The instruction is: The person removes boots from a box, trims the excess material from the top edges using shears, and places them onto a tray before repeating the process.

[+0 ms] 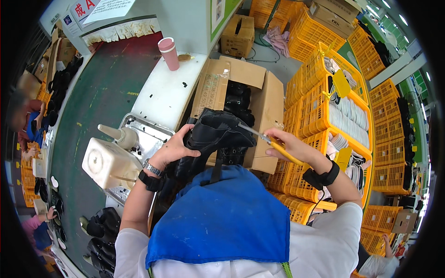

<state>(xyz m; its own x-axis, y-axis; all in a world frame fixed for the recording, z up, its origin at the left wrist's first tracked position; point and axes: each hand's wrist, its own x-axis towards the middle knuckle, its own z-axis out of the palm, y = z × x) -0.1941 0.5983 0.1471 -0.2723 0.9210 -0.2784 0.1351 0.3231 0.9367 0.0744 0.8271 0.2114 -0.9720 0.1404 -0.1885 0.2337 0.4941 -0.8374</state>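
Note:
My left hand [175,149] grips a black shoe upper [214,131] in front of my blue apron [222,213], thumb on the near side and fingers behind. My right hand [289,147] is closed round a yellow-handled tool [283,150] with a slim metal front, which looks like long-nose pliers. Its metal tip meets the right, open side of the upper; whether it pinches the material is too small to tell. Below and behind the upper, an open cardboard box [268,123] holds several black shoes [237,96].
Left of me, a metal tray [155,131] carries a whitish plastic container [104,162] and a pale bottle [124,136]. A pink cup [168,54] stands on the white ledge [150,95] beside a green conveyor belt [99,92]. Yellow crates [308,109] are stacked on my right. People work across the belt.

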